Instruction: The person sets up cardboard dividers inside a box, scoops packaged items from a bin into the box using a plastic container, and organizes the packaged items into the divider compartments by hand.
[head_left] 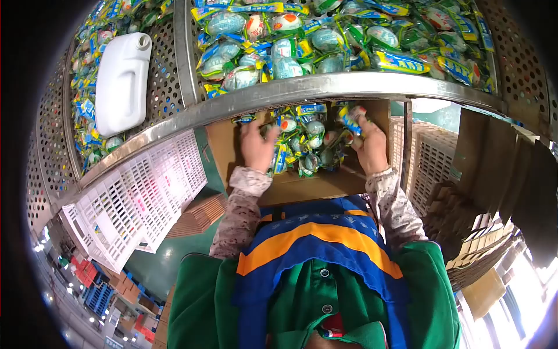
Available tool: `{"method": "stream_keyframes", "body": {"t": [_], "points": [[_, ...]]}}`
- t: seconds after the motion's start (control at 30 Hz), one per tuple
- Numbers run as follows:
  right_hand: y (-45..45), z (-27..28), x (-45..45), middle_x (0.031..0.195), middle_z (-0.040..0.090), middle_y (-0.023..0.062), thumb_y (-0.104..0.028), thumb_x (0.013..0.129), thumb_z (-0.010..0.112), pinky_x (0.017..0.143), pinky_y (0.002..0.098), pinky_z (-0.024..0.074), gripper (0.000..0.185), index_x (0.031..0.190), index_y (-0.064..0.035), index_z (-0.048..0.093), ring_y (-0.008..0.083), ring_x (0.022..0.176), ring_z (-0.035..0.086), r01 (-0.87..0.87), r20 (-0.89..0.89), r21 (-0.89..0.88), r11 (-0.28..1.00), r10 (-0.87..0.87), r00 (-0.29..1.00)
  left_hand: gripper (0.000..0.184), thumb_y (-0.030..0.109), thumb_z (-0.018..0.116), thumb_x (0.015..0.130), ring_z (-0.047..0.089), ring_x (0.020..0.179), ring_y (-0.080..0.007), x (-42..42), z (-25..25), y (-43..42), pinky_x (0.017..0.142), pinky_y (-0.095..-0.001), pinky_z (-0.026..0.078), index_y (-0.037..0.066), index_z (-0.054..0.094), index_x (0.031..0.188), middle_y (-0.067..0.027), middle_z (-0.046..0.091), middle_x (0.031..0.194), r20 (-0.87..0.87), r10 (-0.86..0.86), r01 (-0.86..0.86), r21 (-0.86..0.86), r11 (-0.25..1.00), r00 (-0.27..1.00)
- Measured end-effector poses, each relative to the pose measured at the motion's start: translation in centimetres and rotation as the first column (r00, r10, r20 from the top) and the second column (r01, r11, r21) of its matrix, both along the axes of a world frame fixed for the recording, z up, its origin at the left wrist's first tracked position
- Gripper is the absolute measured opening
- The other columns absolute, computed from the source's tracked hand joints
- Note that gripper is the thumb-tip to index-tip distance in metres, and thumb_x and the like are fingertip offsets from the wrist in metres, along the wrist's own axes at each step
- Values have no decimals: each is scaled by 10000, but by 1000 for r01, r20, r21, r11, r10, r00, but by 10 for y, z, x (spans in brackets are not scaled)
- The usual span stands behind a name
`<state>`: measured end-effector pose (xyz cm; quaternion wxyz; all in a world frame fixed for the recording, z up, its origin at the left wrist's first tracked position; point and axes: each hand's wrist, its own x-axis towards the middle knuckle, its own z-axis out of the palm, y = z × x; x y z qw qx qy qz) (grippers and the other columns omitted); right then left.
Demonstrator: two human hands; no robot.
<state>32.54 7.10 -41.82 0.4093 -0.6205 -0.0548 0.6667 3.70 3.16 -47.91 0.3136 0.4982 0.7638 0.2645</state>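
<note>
Both of my hands are inside an open cardboard box (302, 191) partly filled with plastic-wrapped eggs (314, 129) in green, blue and yellow packets. At the box's left side is my left hand (257, 146), slightly blurred, its thumb apart from the fingers. A blue and yellow packet lies beyond those fingertips, and no grip on it shows. On the right, my right hand (370, 144) grips a wrapped egg (351, 121) between thumb and fingers, above the other packets.
A perforated metal bin with a steel rim (325, 85) holds many wrapped eggs beyond the box. A white plastic jug (123, 84) lies at the upper left. White plastic crates (139, 195) stand below the rim; flattened cardboard (482, 250) is stacked at right.
</note>
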Motion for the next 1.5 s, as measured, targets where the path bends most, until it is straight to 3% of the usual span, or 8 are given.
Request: {"method": "stream_keyframes", "body": {"t": [0.2, 0.37, 0.5, 0.63, 0.83, 1.03, 1.2, 1.5], "points": [[44, -89, -12, 787, 542, 18, -166, 969, 570, 553, 340, 398, 109, 896, -91, 599, 131, 622, 470, 287, -153, -87, 954, -297, 942, 462, 262, 786, 782, 574, 1080, -381, 23, 8, 30, 950, -467, 449, 79, 656, 1186, -139, 631, 1248, -375, -367, 334, -151, 930, 852], [13, -20, 5, 724, 580, 27, -140, 890, 632, 595, 377, 467, 83, 871, -60, 641, 182, 626, 538, -192, 145, -57, 980, 198, 969, 319, 251, 747, 818, 633, 1015, -364, -13, 26, 41, 876, -473, 485, 86, 700, 1086, -151, 703, 1055, -165, -375, 330, -244, 912, 912], [-12, 46, 28, 709, 671, 143, -168, 719, 705, 625, 433, 532, 132, 766, -48, 674, 301, 668, 677, -917, 729, -318, 238, 680, -76, 385, 301, 713, 854, 611, 1048, -408, 10, 9, 52, 906, -492, 467, 55, 669, 1146, -216, 664, 1130, -232, -401, 389, -98, 916, 886], [-27, 26, 23, 905, 700, 182, -242, 716, 735, 751, 457, 553, 240, 856, -50, 707, 372, 844, 685, -770, 535, -599, -223, 604, -591, 515, 359, 728, 848, 600, 1097, -408, 41, 2, 66, 960, -475, 449, 53, 615, 1247, -224, 648, 1191, -127, -315, 293, -166, 942, 940], [22, 3, 18, 1062, 664, 252, -292, 803, 741, 845, 458, 524, 417, 1076, 12, 657, 405, 982, 648, -817, 874, -108, 567, 445, 194, 451, 54, 787, 809, 642, 873, -164, 19, -79, 50, 817, -306, 512, -31, 609, 1215, -84, 678, 1098, 657, -29, 79, -47, 996, 753], [37, -119, -27, 1071, 661, 256, -235, 771, 782, 882, 472, 498, 510, 1153, 24, 563, 444, 1013, 623, -540, 803, 172, 824, 200, 562, 247, 48, 802, 776, 622, 837, -121, 35, 0, 38, 773, -305, 507, -13, 652, 963, -58, 685, 906, 542, 159, -44, -218, 975, 825], [17, -68, -24, 1011, 690, 226, -192, 740, 803, 872, 437, 509, 582, 1186, 51, 521, 396, 971, 658, -394, 824, -6, 919, 228, 519, 166, 61, 765, 746, 637, 860, -328, 20, 9, 25, 754, -391, 514, 25, 638, 846, -139, 651, 963, 35, 29, -40, 361, 932, 999], [53, -113, -13, 977, 704, 259, -216, 764, 737, 849, 429, 520, 358, 981, 63, 677, 418, 980, 671, -540, 811, -311, 782, 515, 277, 159, 35, 727, 735, 643, 953, -394, 7, -20, 27, 787, -466, 527, 52, 681, 886, -159, 659, 1135, -319, -19, 38, 53, 998, 948]]}}
